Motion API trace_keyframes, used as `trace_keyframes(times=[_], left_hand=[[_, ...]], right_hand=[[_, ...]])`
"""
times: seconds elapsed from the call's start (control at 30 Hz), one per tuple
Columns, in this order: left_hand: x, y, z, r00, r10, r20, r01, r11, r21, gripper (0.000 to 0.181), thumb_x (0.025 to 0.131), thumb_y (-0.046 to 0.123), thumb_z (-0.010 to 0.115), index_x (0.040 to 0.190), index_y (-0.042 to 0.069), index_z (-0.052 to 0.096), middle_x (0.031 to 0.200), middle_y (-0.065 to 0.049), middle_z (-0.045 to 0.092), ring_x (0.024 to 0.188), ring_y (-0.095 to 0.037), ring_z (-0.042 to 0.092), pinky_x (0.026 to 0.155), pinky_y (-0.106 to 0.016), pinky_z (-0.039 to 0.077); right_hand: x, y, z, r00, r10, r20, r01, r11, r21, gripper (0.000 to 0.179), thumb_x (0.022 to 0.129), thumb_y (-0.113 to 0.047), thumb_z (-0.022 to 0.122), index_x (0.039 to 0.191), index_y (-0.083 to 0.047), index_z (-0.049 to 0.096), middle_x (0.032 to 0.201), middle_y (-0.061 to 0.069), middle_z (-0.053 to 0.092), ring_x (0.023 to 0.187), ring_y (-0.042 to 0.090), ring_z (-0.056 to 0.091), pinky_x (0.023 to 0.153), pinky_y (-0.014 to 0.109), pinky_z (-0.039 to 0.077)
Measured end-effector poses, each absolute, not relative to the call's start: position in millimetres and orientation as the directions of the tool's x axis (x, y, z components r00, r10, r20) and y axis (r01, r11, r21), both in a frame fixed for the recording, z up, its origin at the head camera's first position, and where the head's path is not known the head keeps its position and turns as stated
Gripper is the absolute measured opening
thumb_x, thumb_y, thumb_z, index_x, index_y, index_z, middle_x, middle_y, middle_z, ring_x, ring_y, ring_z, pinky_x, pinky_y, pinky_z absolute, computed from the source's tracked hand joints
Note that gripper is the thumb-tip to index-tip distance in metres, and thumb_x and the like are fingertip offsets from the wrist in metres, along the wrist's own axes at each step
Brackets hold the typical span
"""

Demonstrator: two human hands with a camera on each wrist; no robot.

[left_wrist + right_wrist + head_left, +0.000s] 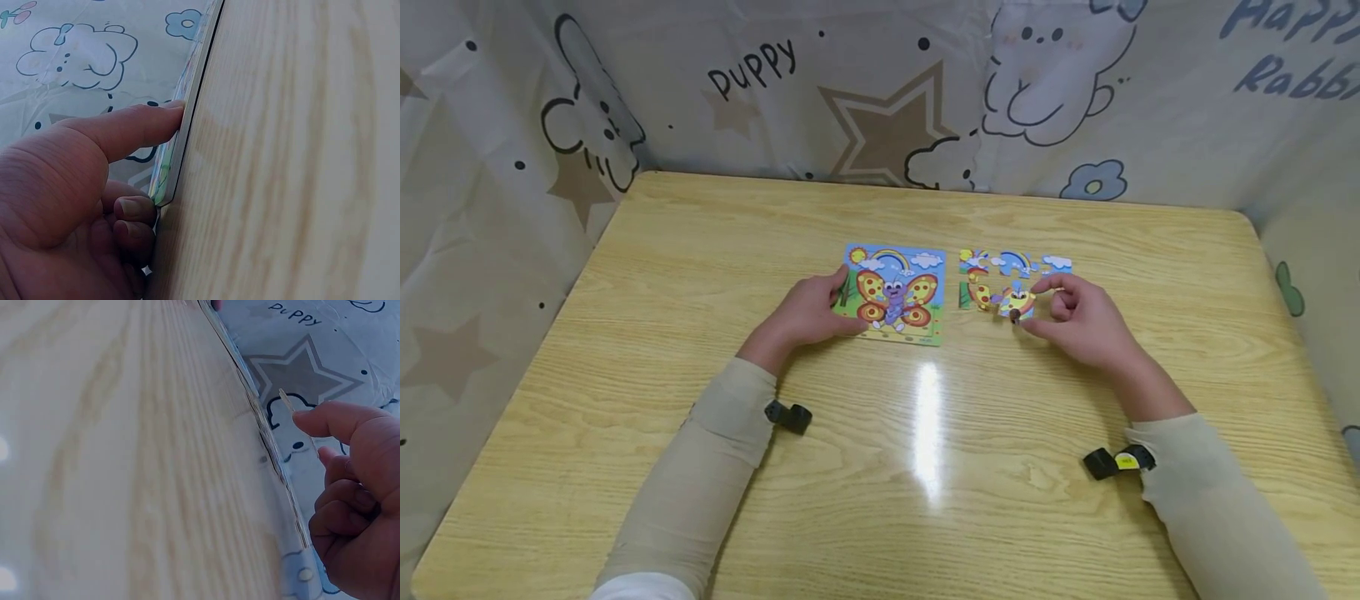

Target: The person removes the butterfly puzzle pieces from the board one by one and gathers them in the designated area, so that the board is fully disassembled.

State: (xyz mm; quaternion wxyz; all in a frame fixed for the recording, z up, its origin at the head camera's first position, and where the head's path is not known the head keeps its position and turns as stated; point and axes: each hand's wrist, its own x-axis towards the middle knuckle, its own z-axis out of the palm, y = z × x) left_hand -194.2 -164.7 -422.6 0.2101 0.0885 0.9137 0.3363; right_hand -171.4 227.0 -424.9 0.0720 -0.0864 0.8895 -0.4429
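Note:
A square puzzle board (895,293) with a printed butterfly, rainbow and sun lies on the table. My left hand (808,310) holds its left side, thumb along the front edge and fingers at the far left. In the left wrist view the thumb (147,128) presses the board's edge (181,147), with other fingers curled below. To the right, my right hand (1084,323) pinches a puzzle piece (1018,303) between thumb and index finger. The right wrist view shows that piece (285,400) edge-on, raised above the tabletop, its lower part hidden by the thumb.
Several puzzle pieces (1015,262) lie in rows beside the board, partly behind the right hand. The wooden table (850,467) reaches a printed cloth backdrop (775,125) at the back and sides. A small black camera (788,417) sits at the left wrist, another (1101,463) at the right.

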Motion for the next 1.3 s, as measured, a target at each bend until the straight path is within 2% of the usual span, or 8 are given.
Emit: trace_keyframes(times=[0.37,0.57,0.8,1.3], left_hand=[[-192.7,-165.0,-423.0,-0.898,0.297,-0.326,0.014,0.759,0.651,0.102,0.084,0.038,0.081,0.159,0.006,0.019,0.157,-0.017,0.034,0.143,-0.030,0.031,0.112,-0.042,0.031],[-195.0,-166.1,-427.2,-0.896,0.310,-0.318,0.034,0.762,0.647,0.103,0.084,0.039,0.081,0.159,0.006,0.019,0.156,-0.017,0.035,0.142,-0.030,0.033,0.111,-0.042,0.033],[-195.7,-165.9,-427.9,-0.895,0.313,-0.319,0.032,0.757,0.652,0.103,0.084,0.039,0.081,0.159,0.005,0.018,0.156,-0.017,0.035,0.142,-0.030,0.033,0.111,-0.042,0.033],[-192.9,-163.9,-420.1,-0.893,0.316,-0.321,0.031,0.755,0.655,0.101,0.086,0.037,0.080,0.159,0.005,0.018,0.157,-0.017,0.034,0.143,-0.030,0.032,0.112,-0.041,0.032]], right_hand=[[-172.3,256.1,-433.9,-0.977,-0.205,-0.055,-0.080,0.593,-0.801,0.042,0.086,-0.011,0.081,0.120,0.001,0.058,0.067,0.002,0.030,0.057,0.014,0.029,0.056,0.030,0.031],[-170.7,266.5,-431.6,-0.978,-0.200,-0.064,-0.071,0.603,-0.795,0.044,0.085,-0.014,0.083,0.120,0.000,0.060,0.067,0.001,0.031,0.056,0.013,0.030,0.057,0.030,0.031],[-173.0,276.6,-429.9,-0.977,-0.182,-0.111,-0.029,0.630,-0.776,0.043,0.085,-0.015,0.083,0.120,-0.004,0.060,0.067,0.002,0.034,0.055,0.014,0.032,0.052,0.033,0.030],[-180.0,287.2,-430.8,-0.960,-0.207,-0.191,0.013,0.644,-0.765,0.047,0.085,-0.011,0.081,0.124,0.001,0.057,0.067,0.003,0.036,0.056,0.015,0.033,0.057,0.033,0.031]])
